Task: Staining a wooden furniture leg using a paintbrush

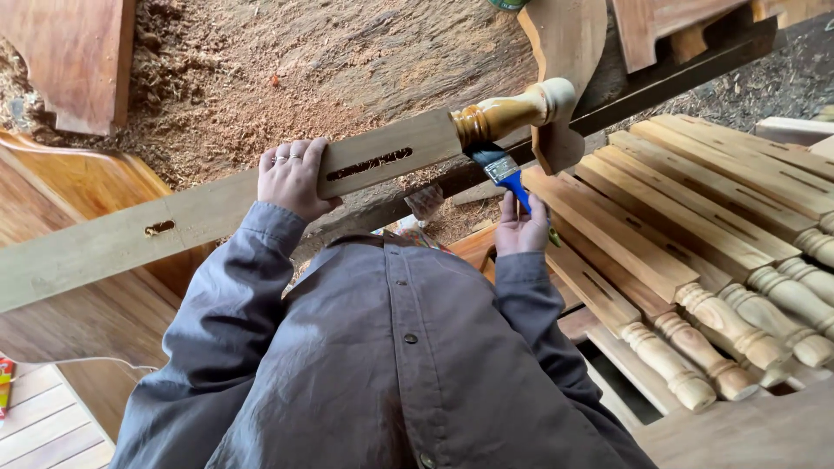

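Head view, looking down over a grey shirt (382,365). Packages: a small crumpled wrapper (425,201), clear with coloured print, lies at centre just below the leg; a red and yellow packet edge (5,382) sits at 8 o'clock on pale slats.

Left hand (291,178): grip clenched over the flat shaft of a long turned wooden leg (382,156), near a slot cut in it. The leg runs from 8 o'clock up to 1 o'clock, its rounded end glossy amber.

Right hand (521,227): grip grasping the blue handle of a paintbrush (502,171); bristles touch the underside of the glossy turned part, at 12 o'clock from the hand.

Stack of unfinished turned legs (712,252) lies at 3 o'clock. Sawdust floor (261,61) at 11 o'clock
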